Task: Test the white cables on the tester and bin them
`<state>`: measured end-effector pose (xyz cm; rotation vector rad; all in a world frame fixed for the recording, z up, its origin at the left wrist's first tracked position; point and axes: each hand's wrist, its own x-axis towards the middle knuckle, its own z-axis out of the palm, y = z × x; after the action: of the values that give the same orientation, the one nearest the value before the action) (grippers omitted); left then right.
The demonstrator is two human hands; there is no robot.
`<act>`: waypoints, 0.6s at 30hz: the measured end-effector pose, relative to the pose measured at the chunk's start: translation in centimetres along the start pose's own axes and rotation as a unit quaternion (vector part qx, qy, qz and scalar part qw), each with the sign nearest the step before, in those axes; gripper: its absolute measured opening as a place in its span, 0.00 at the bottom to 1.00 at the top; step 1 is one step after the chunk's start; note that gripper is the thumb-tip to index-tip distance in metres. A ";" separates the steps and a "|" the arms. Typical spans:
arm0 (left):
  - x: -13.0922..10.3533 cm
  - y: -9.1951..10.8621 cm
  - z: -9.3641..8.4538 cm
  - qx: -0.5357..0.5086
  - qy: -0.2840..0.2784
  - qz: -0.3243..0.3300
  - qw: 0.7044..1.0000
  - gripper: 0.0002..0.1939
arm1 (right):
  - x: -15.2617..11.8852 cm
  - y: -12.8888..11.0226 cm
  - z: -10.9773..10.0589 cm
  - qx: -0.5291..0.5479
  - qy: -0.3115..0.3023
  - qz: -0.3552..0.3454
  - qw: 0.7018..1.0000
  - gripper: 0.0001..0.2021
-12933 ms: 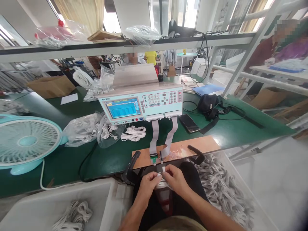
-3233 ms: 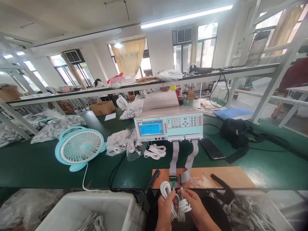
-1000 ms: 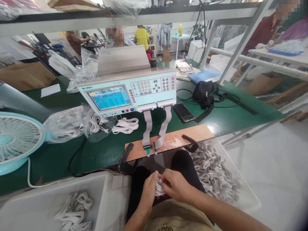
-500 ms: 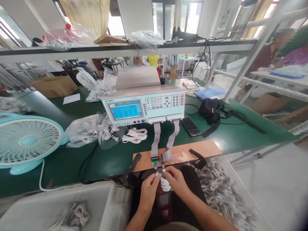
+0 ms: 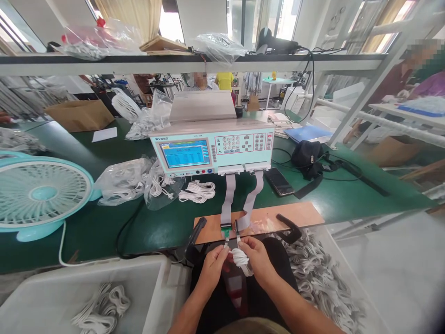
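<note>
My left hand [image 5: 214, 262] pinches one plug end of a white cable at the green adapter board [image 5: 226, 233]. My right hand [image 5: 257, 258] is closed on the cable's other end, at the dark connector [image 5: 237, 226] beside that board. Between my hands hangs the coiled white cable [image 5: 240, 257], held in a bundle. Two grey ribbon cables [image 5: 227, 199] run from the board and connector up to a bench tester [image 5: 212, 153] with a lit blue screen. My fingers partly cover both plugs, so how deep they sit is hard to see.
A copper-coloured strip [image 5: 278, 218] lies along the table's front edge between two black clamps. Coiled white cables [image 5: 197, 191], bagged cables, a turquoise fan [image 5: 43, 192] and a phone [image 5: 279, 182] are on the green table. Cable-filled bins [image 5: 153, 273] flank my legs.
The left plug has moved up against the green board, closing the small gap. The right-hand fingers have shifted slightly up toward the connector, and the bundle hangs differently. The whole view has shifted a little.
</note>
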<state>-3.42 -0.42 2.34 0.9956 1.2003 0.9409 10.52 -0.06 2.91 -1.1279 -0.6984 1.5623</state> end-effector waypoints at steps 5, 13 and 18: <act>0.8 -0.2 -0.4 0.010 -0.008 0.021 1.000 0.19 | 0.2 -0.2 0.0 0.031 -0.003 0.015 0.999 0.19; 1.0 -1.0 0.7 0.017 0.064 0.067 0.995 0.18 | 0.6 0.2 -0.7 0.025 -0.023 0.018 0.999 0.17; 0.6 -1.5 1.7 -0.015 0.096 0.065 0.993 0.19 | 0.7 0.6 -0.8 0.038 -0.044 0.020 0.998 0.16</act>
<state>-1.61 -0.48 0.89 0.9840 1.2890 1.1759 11.03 0.32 1.90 -1.0264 -0.6724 1.6673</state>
